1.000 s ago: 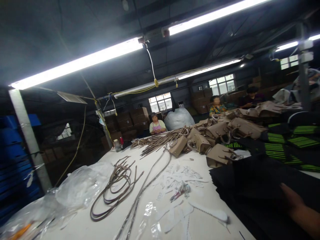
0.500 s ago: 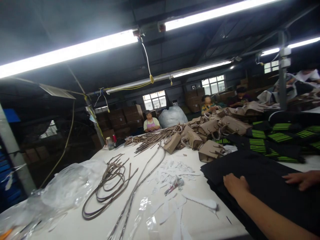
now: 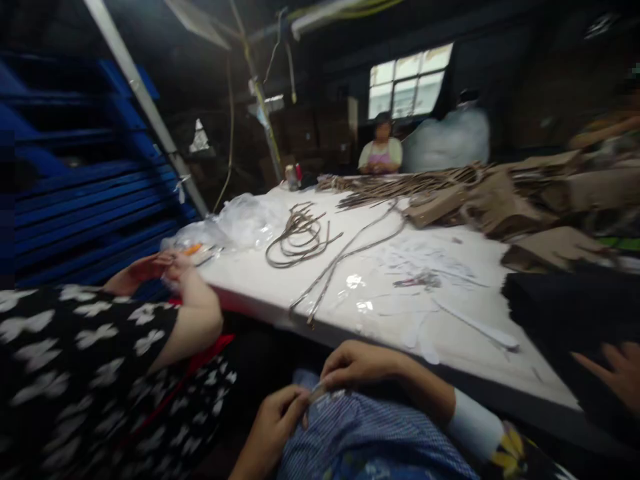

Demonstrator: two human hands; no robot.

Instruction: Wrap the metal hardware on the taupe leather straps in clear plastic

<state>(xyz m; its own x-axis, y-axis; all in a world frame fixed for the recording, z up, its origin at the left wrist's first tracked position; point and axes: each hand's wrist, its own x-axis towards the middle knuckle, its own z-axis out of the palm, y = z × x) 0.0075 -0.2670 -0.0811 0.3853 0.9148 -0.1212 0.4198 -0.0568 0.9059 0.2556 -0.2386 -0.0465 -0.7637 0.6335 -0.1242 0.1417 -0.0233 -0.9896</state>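
Pinching a blurred item [image 3: 317, 393], both hands [image 3: 277, 419] [image 3: 356, 364] partly hide it.

A workshop, given the white worktable [image 3: 275, 287] across the centre, strap bundles [image 3: 420, 183] towards two o'clock, blurred tan shapes [image 3: 520, 203], probably bags, at three, and blue racks [image 3: 100, 190] near nine.

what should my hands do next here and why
Probably bring the small piece up over the table. The left hand and right hand meet on it above the striped cloth, short of the table's near edge, and largely hide it. What it is, I can't tell.
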